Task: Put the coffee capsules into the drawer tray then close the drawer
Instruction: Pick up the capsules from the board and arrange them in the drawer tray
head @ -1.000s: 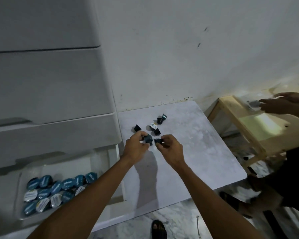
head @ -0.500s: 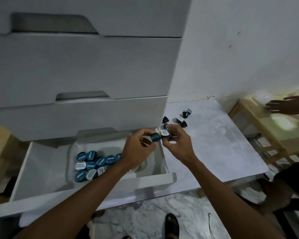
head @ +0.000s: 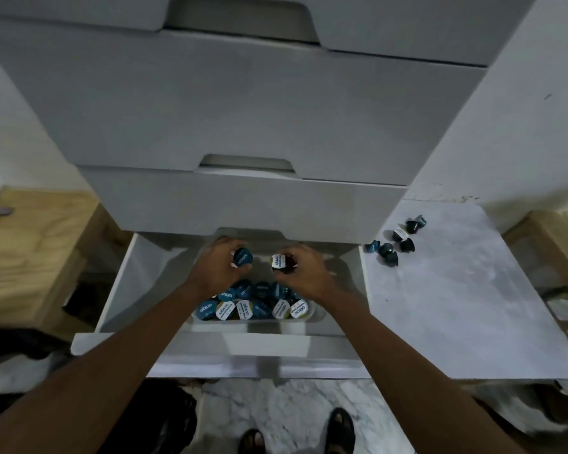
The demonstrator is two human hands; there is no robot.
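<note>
Blue-lidded capsule (head: 242, 257) and white-lidded capsule (head: 278, 261) hang over the open drawer (head: 191, 347), pinched in curled fingers: blue in the left hand (head: 218, 268), white in the right hand (head: 305, 273). Small, light, rigid, w/ thin foil lids; prob. best gripped by the sides. Below, the tray (head: 318, 314) holds many more; loose capsules (head: 389, 249) wait on the marble-look top (head: 456, 306) at right.

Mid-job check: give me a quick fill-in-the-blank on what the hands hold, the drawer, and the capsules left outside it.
1. The left hand grips the left capsule, whose lid is ____.
2. The right hand grips the right capsule, whose lid is ____.
3. The drawer is ____.
4. Loose capsules lie on the white board on the drawer's ____ side.

Missing words: blue; white; open; right.
</note>
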